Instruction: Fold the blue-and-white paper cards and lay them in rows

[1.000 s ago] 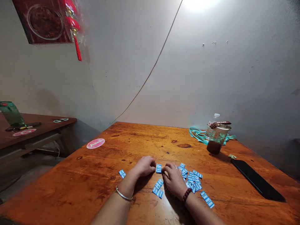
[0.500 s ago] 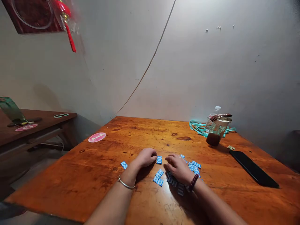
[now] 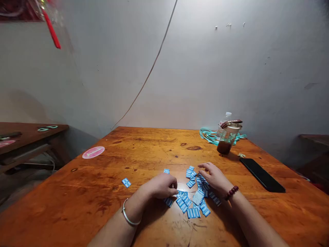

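Observation:
Many small blue-and-white patterned cards [image 3: 193, 213] lie in a loose, overlapping heap on the wooden table [image 3: 108, 206] between my hands. My left hand [image 3: 160, 187] rests at the heap's left side, fingers curled and thumb bent towards them. Whether a card is between its fingertips is hidden. Across from it, my right hand [image 3: 214, 178] lies palm down over the right edge of the heap, fingers apart and holding nothing. One paler card [image 3: 198, 198] lies on top of the others. A single card [image 3: 126, 182] sits apart on the left; another [image 3: 166, 171] is just beyond my left hand.
A black phone [image 3: 262, 175] lies to the right. Behind it stand a tumbler with dark liquid [image 3: 227, 140], a clear plastic bottle [image 3: 228, 115] and turquoise straps [image 3: 207, 135]. A round pink sticker [image 3: 93, 152] is at the left, and another table [image 3: 33, 135] stands beyond.
My view has swung to the right. My left hand has come nearer over the cards at the heap's left edge. My right hand has shifted right, uncovering more of the cards.

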The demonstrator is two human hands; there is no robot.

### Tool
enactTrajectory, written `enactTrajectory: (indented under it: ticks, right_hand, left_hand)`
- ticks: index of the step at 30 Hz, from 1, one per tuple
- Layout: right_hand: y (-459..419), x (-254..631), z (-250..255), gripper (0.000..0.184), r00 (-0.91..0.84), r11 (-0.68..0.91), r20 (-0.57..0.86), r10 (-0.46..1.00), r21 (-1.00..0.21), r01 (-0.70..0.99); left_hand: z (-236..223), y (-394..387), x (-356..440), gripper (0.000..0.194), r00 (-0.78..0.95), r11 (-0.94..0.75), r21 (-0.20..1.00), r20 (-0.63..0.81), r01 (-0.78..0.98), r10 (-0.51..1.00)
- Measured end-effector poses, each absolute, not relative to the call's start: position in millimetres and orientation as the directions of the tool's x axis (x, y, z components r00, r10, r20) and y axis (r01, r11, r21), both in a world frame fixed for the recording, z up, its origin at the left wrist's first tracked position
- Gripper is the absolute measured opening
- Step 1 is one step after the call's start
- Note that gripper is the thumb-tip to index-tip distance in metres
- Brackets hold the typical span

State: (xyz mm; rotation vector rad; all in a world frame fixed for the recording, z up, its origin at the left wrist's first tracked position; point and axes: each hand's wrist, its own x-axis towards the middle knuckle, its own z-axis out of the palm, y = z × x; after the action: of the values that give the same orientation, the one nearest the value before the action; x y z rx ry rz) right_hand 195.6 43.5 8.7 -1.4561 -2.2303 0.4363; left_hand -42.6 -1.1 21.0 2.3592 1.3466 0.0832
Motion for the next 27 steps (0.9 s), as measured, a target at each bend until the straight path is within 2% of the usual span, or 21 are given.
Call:
enactTrajectory:
  ticks: [4,10,12,15,17,20,23,27]
  right_hand:
    - [52,206,-11,0.024,-0.302,0.342,0.16,0.94,-0.41,0.845]
    - [36,203,-14,0.012,-0.457,0.414,0.055,0.888,-0.528,0.742]
    - [36,202,-12,0.015,-0.455,0.424,0.083,0.887,-0.539,0.727]
    - [41,195,-10,0.023,-0.354,0.432,0.247,0.902,-0.518,0.738]
    - [44,187,-8,0.025,-0.359,0.482,0.33,0.873,-0.478,0.734]
    - [43,176,-7,0.027,-0.505,0.593,0.312,0.805,-0.403,0.697]
    - [37,175,-5,0.022,-0.594,0.633,0.233,0.77,-0.396,0.665]
    - [33,190,0,0.02,-0.475,0.556,0.292,0.83,-0.509,0.657]
  left_hand:
    - [18,-2,-34,0.019,0.596,-0.514,0.396,-0.11,0.76,0.796]
    - [12,1,-29,0.02,0.57,-0.516,0.424,0.0,0.744,0.822]
    - [11,0,-27,0.02,0.56,-0.519,0.431,0.037,0.738,0.828]
    - [11,-1,-24,0.019,0.547,-0.519,0.442,0.073,0.732,0.834]
    - [12,-1,-22,0.019,0.537,-0.513,0.45,0.083,0.731,0.839]
    - [12,0,-21,0.019,0.531,-0.512,0.462,0.101,0.724,0.841]
    - [11,0,-20,0.018,0.526,-0.517,0.476,0.128,0.711,0.841]
    - [12,-5,-16,0.018,0.557,-0.548,0.479,0.139,0.686,0.819]
